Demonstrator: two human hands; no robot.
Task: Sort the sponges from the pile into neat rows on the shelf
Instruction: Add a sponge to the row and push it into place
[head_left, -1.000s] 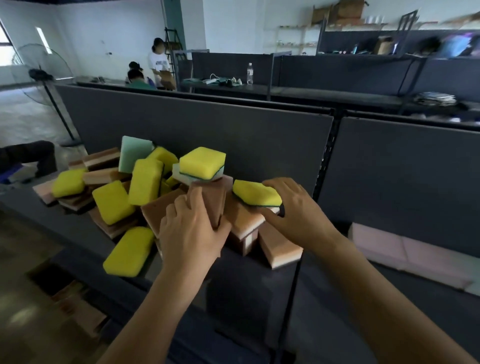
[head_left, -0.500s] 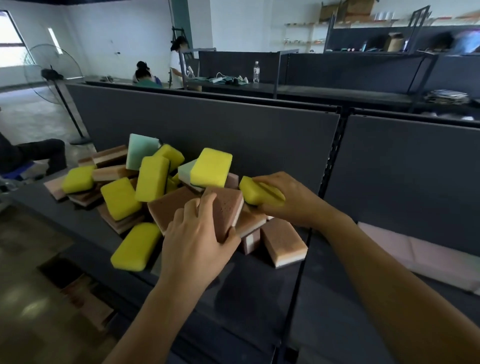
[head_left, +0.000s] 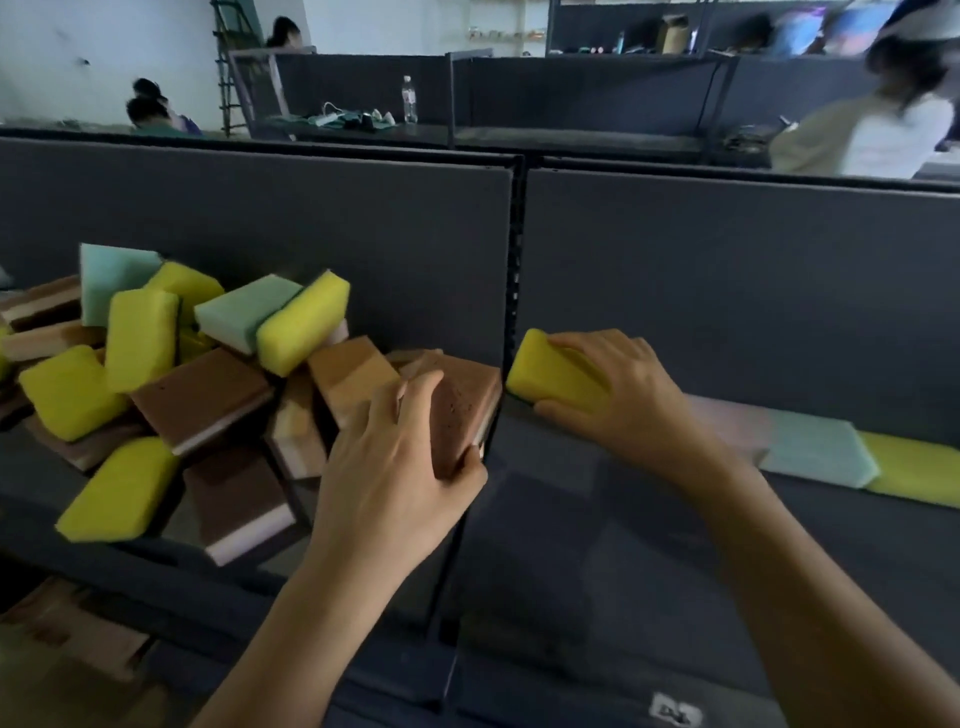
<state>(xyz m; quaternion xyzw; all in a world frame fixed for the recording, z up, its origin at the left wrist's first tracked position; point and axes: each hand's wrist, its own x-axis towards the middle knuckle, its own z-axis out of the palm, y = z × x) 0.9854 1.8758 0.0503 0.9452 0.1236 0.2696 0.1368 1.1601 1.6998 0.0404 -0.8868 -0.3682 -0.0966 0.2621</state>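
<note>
The right hand (head_left: 618, 395) curls its fingers and thumb round a rounded yellow foam sponge (head_left: 550, 374) at the back of the dark grey shelf (head_left: 597, 519), just right of the black slotted upright (head_left: 515, 291). The left hand (head_left: 395, 467) grips a brown rectangular sponge with a pale underside (head_left: 462, 400) just left of that upright, at the edge of the jumbled sponge pile (head_left: 156, 374). Half a second earlier the yellow sponge was left of the upright, over the pile.
</note>
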